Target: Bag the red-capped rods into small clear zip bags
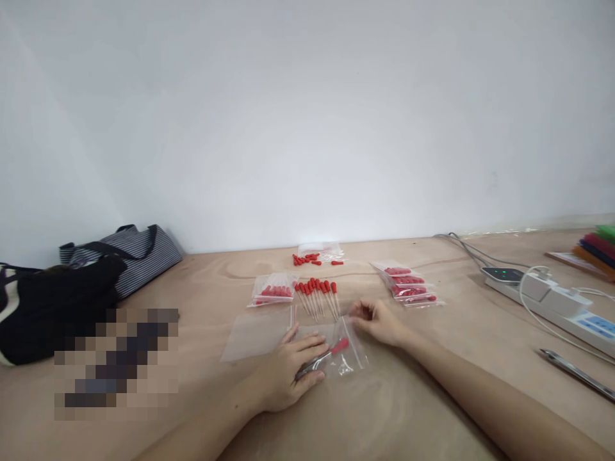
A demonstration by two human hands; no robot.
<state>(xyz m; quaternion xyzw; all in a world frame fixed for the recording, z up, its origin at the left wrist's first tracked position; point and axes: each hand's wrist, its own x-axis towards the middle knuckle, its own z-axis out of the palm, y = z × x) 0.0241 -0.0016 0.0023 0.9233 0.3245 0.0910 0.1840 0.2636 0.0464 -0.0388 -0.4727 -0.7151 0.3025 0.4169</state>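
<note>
My left hand lies flat on a clear zip bag and grips metal tweezers whose tip holds a red-capped glass dropper inside the bag. Pinching the bag's upper edge is my right hand. A row of several red-capped droppers lies loose just beyond the bag. An empty clear bag lies to the left of my left hand.
Filled bags of droppers lie at left and in a stack at right. Loose red caps sit by the wall. Striped and black bags stand at left. A power strip and a metal tool lie at right.
</note>
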